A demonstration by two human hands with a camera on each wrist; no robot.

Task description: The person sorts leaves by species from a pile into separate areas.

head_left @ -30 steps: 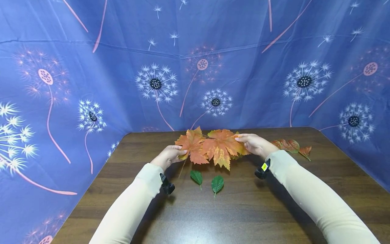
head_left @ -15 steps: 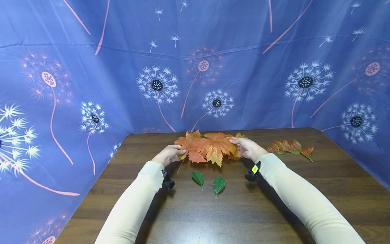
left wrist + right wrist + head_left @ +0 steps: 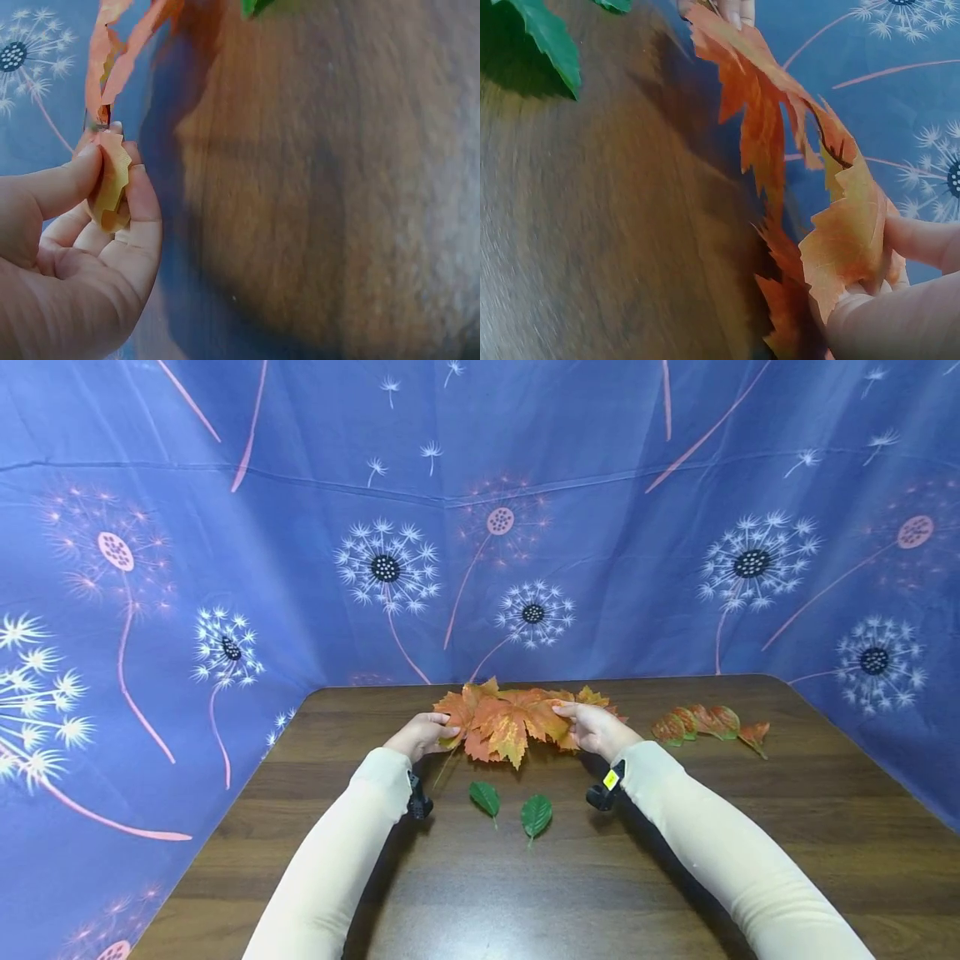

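Note:
Orange and yellow maple leaves [image 3: 502, 718], overlapping in a cluster, are held up near the table's back edge in the head view. At the cluster's left end my left hand [image 3: 423, 737] pinches a maple leaf between thumb and fingers; the left wrist view shows its folded yellow edge [image 3: 112, 184] in the grip. My right hand [image 3: 596, 729] pinches an orange maple leaf [image 3: 847, 232] at the right side, thumb on one face and fingers behind. A thin stem [image 3: 448, 766] hangs down beside the left hand. Leaf tips fan out behind the right fingers.
Two small green leaves [image 3: 484, 797] [image 3: 536, 816] lie on the brown wooden table [image 3: 480, 893] in front of the cluster. Reddish-green leaves [image 3: 708, 722] lie in a row to the right. A blue dandelion-print cloth [image 3: 600, 527] hangs behind the table.
My right hand has moved left toward my left hand, bringing the held leaf with it, so the leaves overlap more. My left hand has stayed nearly in place.

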